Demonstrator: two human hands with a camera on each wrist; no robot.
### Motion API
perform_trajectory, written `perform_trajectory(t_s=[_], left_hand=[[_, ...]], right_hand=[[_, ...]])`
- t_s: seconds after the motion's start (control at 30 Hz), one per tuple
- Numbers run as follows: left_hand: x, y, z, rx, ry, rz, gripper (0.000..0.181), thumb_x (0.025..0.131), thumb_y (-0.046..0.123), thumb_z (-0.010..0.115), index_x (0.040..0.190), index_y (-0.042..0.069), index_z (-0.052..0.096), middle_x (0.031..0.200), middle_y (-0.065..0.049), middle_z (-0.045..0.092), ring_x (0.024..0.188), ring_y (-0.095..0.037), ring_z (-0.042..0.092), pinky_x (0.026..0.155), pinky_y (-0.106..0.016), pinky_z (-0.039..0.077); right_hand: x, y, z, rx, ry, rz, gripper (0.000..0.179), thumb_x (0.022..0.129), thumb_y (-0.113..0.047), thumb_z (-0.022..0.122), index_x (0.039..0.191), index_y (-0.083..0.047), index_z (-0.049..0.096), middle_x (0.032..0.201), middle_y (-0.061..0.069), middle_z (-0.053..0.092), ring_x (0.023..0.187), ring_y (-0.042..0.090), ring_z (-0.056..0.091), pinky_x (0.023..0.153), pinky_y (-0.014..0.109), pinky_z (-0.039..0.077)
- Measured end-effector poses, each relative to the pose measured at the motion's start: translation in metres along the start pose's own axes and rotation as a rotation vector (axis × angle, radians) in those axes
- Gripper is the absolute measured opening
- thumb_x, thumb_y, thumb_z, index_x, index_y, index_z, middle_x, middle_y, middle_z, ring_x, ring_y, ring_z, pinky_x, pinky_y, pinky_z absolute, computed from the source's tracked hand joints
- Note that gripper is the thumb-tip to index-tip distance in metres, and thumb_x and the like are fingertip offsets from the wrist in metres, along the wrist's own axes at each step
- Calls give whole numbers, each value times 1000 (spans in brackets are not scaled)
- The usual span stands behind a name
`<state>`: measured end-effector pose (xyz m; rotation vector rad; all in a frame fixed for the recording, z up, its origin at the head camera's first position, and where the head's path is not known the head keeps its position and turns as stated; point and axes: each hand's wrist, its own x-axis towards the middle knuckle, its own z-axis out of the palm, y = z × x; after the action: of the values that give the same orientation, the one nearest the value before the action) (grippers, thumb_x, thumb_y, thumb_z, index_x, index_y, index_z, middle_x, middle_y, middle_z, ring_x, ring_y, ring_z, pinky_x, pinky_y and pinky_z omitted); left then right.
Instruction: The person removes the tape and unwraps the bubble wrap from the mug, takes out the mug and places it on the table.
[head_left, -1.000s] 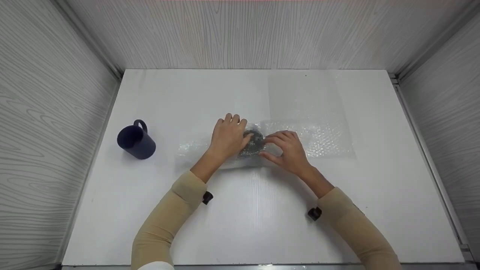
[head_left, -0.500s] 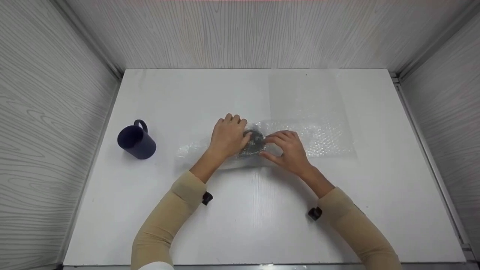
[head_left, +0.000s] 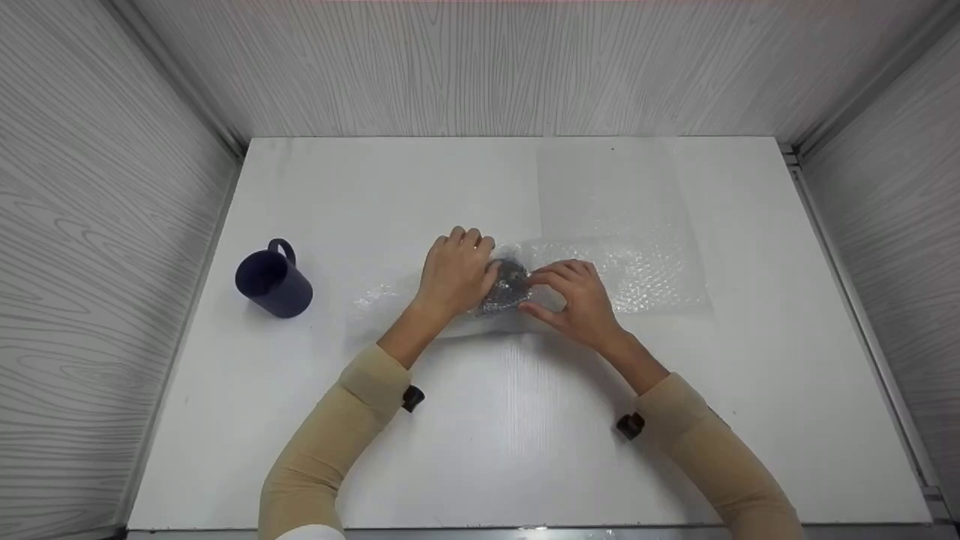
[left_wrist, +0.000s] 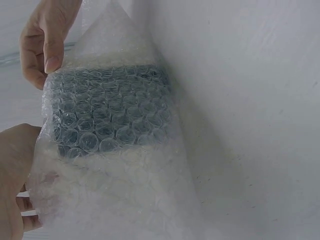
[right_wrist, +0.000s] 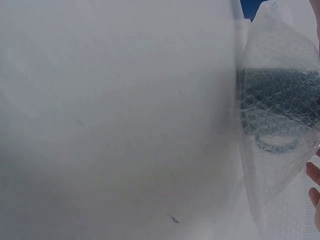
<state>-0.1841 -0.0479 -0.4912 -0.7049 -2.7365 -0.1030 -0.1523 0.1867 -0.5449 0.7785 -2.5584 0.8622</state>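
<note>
A dark mug-shaped thing [head_left: 511,283] stands in bubble wrap [left_wrist: 110,110] at the middle of the table; the right wrist view shows a handle-like loop [right_wrist: 277,145] through the plastic. My left hand [head_left: 455,271] grips its left side, the thumb at the rim and the fingers reaching over the far side. On its right, my right hand [head_left: 574,301] holds the plastic near the rim between curved fingers and thumb. In the left wrist view, the left fingers are partly hidden behind the wrap, and the right hand [left_wrist: 45,42] touches its upper edge.
A dark blue mug [head_left: 274,283] with its handle pointing away lies tilted at the left of the white table [head_left: 487,450]. Loose bubble wrap [head_left: 652,274] stretches to the right, beside a clear flat sheet [head_left: 607,187] behind. Wood-grained panels [head_left: 480,67] enclose the back and sides.
My left thumb has shifted slightly left from the wrapped mug's top. My right hand and the other things stay where they were.
</note>
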Motion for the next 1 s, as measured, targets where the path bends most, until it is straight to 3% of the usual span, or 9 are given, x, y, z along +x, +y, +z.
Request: perform_trajectory(t_s=[0.2,0.43,1.0], left_hand=[[-1,1,-2,1,30,10,31,101,37,68,112,8,73,108,-11,77,102,-28,74,84,-40,64],[0,2,-6,-1,21,23,29,102,34,66,112,8,72,110,-11,77,103,-28,73,83,-40,63],[-4,2,-14,22,100,53,24,103,31,66,109,9,73,107,-9,77,104,-27,73,85,-40,64]], right_hand=[[0,0,0,-1,2,-13,39,90,-46,82,113,-15,78,115,5,78,112,29,68,104,50,50],[0,1,-2,-1,-10,-10,40,88,-45,84,114,-15,78,116,5,79,113,29,68,103,51,50],[1,1,-3,53,-11,14,46,86,-38,88,118,-10,71,115,7,79,113,32,68,108,53,48]])
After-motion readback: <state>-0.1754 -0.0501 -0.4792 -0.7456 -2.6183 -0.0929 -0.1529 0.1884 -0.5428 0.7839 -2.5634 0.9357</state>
